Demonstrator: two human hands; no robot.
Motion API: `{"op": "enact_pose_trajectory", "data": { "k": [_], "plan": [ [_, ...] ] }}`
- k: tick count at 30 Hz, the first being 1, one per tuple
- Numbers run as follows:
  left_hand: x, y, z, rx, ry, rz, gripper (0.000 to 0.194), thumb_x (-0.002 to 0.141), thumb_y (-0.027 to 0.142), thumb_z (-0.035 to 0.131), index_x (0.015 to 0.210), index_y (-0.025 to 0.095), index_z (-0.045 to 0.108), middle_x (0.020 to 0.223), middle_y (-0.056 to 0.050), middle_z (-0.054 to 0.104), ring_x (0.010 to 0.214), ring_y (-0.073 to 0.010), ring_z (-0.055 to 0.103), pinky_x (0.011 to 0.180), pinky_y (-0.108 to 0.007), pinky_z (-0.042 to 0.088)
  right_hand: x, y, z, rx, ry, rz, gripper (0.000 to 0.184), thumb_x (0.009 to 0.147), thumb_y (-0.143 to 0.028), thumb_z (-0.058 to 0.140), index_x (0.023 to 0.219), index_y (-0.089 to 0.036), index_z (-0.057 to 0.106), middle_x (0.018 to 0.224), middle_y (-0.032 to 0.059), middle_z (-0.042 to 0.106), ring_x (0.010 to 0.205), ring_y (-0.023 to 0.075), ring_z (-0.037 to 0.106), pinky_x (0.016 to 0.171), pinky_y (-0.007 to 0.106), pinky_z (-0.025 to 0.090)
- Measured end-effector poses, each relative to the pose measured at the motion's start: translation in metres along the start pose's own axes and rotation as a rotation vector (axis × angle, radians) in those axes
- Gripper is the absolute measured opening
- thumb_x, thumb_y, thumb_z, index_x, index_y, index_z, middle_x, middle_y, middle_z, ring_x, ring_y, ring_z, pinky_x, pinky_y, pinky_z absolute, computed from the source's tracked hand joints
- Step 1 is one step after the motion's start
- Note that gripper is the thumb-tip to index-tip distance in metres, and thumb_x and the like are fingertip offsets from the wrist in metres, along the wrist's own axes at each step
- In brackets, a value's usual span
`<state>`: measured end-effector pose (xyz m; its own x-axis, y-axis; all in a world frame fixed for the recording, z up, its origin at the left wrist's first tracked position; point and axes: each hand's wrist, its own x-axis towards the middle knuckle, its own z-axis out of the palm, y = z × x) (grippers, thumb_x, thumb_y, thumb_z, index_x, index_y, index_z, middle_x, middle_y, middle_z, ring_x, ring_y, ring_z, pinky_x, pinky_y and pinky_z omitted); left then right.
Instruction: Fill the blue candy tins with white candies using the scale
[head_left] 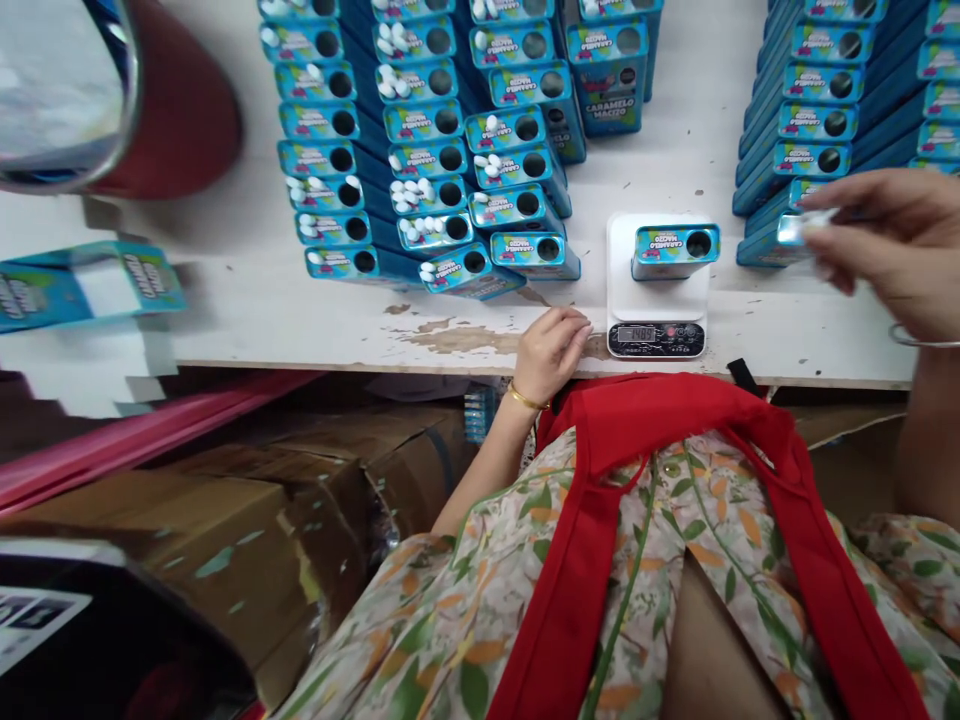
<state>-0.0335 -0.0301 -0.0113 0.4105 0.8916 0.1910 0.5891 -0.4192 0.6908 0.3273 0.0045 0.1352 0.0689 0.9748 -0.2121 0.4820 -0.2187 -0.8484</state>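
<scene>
One blue "Caramelo Macizo" tin (675, 262) stands on the white digital scale (621, 295), a dark round hole in its top. Just left of the scale, the left hand (549, 352) rests loosely curled at the table's edge; whether it grips anything, I cannot tell. Right of the scale, the right hand (896, 245) reaches over more tins (816, 122), blurred white between thumb and forefinger, its hold unclear. Left of the scale, white pellets (424, 226) dot rows of tins.

The right hand (892, 245) is blurred, the white bit (816, 220) it pinches unclear; it hides part of a tin (766, 248). The far-left bucket (176, 110) is cut off.
</scene>
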Motion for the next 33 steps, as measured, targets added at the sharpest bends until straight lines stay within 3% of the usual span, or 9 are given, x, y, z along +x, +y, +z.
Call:
{"op": "enact_pose_trajectory", "data": {
  "k": [3, 7, 12, 17, 22, 24, 27, 30, 33],
  "plan": [
    [-0.003, -0.001, 0.0, -0.017, 0.021, 0.012, 0.027, 0.105, 0.033, 0.049, 0.095, 0.018, 0.07, 0.093, -0.007, 0.071, 0.092, -0.0171, 0.067, 0.085, -0.031, 0.055, 0.011, -0.021, 0.043, -0.116, -0.153, -0.098, 0.021, 0.081, -0.025, 0.077, 0.101, -0.02, 0.079, 0.062, 0.0016, 0.057, 0.054, 0.0122, 0.049, 0.053, 0.031, 0.037],
    [-0.007, -0.003, 0.001, -0.042, 0.062, 0.029, 0.026, 0.105, 0.032, 0.05, 0.095, 0.017, 0.069, 0.092, -0.007, 0.07, 0.09, -0.0162, 0.067, 0.084, -0.03, 0.055, 0.027, -0.015, 0.061, -0.251, -0.215, -0.155, 0.025, 0.082, -0.025, 0.075, 0.108, -0.023, 0.077, 0.072, 0.0026, 0.061, 0.067, 0.0173, 0.057, 0.061, 0.031, 0.046],
    [-0.006, -0.004, 0.003, -0.047, 0.045, 0.017, 0.026, 0.105, 0.032, 0.049, 0.095, 0.017, 0.069, 0.093, -0.008, 0.07, 0.09, -0.0166, 0.067, 0.084, -0.031, 0.056, 0.032, -0.014, 0.063, -0.308, -0.21, -0.254, 0.026, 0.083, -0.024, 0.077, 0.109, -0.023, 0.077, 0.077, 0.0043, 0.062, 0.076, 0.0209, 0.06, 0.073, 0.035, 0.05],
    [-0.004, -0.009, 0.006, -0.049, 0.068, 0.042, 0.024, 0.104, 0.029, 0.05, 0.096, 0.017, 0.069, 0.093, -0.008, 0.07, 0.09, -0.0168, 0.067, 0.082, -0.031, 0.056, 0.028, -0.021, 0.062, -0.181, -0.199, -0.23, 0.019, 0.083, -0.024, 0.081, 0.102, -0.023, 0.077, 0.076, 0.0022, 0.063, 0.067, 0.0147, 0.054, 0.061, 0.028, 0.045],
    [-0.005, -0.014, 0.008, -0.052, 0.065, 0.015, 0.026, 0.105, 0.031, 0.049, 0.094, 0.017, 0.069, 0.091, -0.008, 0.07, 0.089, -0.0169, 0.067, 0.082, -0.031, 0.056, 0.025, -0.008, 0.052, 0.389, -0.11, 0.017, 0.025, 0.083, -0.037, 0.085, 0.081, -0.016, 0.072, 0.065, 0.0013, 0.061, 0.049, 0.0069, 0.048, 0.041, 0.022, 0.028],
    [-0.005, -0.015, 0.009, -0.049, 0.049, -0.001, 0.028, 0.105, 0.032, 0.048, 0.094, 0.017, 0.069, 0.092, -0.008, 0.07, 0.09, -0.0171, 0.067, 0.082, -0.031, 0.056, 0.023, 0.007, 0.047, 0.581, -0.034, 0.151, 0.029, 0.083, -0.04, 0.084, 0.077, -0.014, 0.072, 0.067, 0.0031, 0.063, 0.052, 0.007, 0.055, 0.042, 0.02, 0.033],
    [-0.005, -0.017, 0.01, -0.048, 0.045, 0.002, 0.028, 0.105, 0.032, 0.048, 0.095, 0.017, 0.069, 0.092, -0.008, 0.07, 0.09, -0.0172, 0.067, 0.082, -0.031, 0.056, 0.017, 0.034, 0.039, 0.606, 0.021, 0.291, 0.013, 0.081, -0.025, 0.084, 0.085, -0.015, 0.076, 0.076, 0.0033, 0.068, 0.068, 0.0086, 0.065, 0.055, 0.018, 0.049],
    [-0.004, -0.017, 0.011, -0.045, 0.037, -0.008, 0.029, 0.106, 0.033, 0.047, 0.095, 0.017, 0.069, 0.092, -0.008, 0.07, 0.089, -0.0173, 0.067, 0.082, -0.032, 0.056, 0.007, 0.046, 0.037, 0.493, 0.003, 0.198, 0.012, 0.08, -0.02, 0.084, 0.09, -0.022, 0.078, 0.084, 0.0014, 0.071, 0.072, 0.0105, 0.066, 0.063, 0.022, 0.054],
    [-0.002, -0.015, 0.011, -0.038, 0.033, 0.004, 0.03, 0.106, 0.033, 0.047, 0.095, 0.017, 0.069, 0.092, -0.008, 0.071, 0.09, -0.0172, 0.067, 0.083, -0.032, 0.056, -0.001, 0.034, 0.044, 0.377, 0.07, -0.007, 0.009, 0.086, -0.027, 0.081, 0.094, -0.024, 0.078, 0.088, 0.0025, 0.073, 0.068, 0.0122, 0.064, 0.06, 0.026, 0.054]
  ]
}}
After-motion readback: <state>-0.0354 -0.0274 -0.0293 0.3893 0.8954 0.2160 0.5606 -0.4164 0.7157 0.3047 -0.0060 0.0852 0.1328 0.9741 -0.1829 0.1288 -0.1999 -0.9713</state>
